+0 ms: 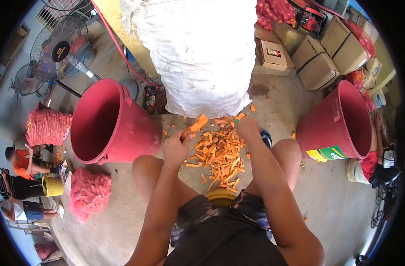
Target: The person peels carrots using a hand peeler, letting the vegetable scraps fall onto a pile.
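Note:
My left hand [176, 148] is closed round the lower end of a carrot [199, 123], which tilts up to the right with bright orange flesh at its top and a darker skin below. My right hand [247, 128] is closed on what looks like a small knife [229, 119], its greyish blade pointing left; the fingers cover most of it. An orange piece lies just above that hand. Between my legs, a loose pile of orange carrot pieces [222, 153] covers the floor, with some darker unpeeled ones near its far end.
A tall white sack [202, 57] stands straight ahead. Large red bins flank me, left [138, 133] and right [309, 126]. A red mesh bag [90, 193] lies to the left, near a fan [60, 51]. Cardboard boxes [315, 64] stand at the far right. Other people sit at the left edge.

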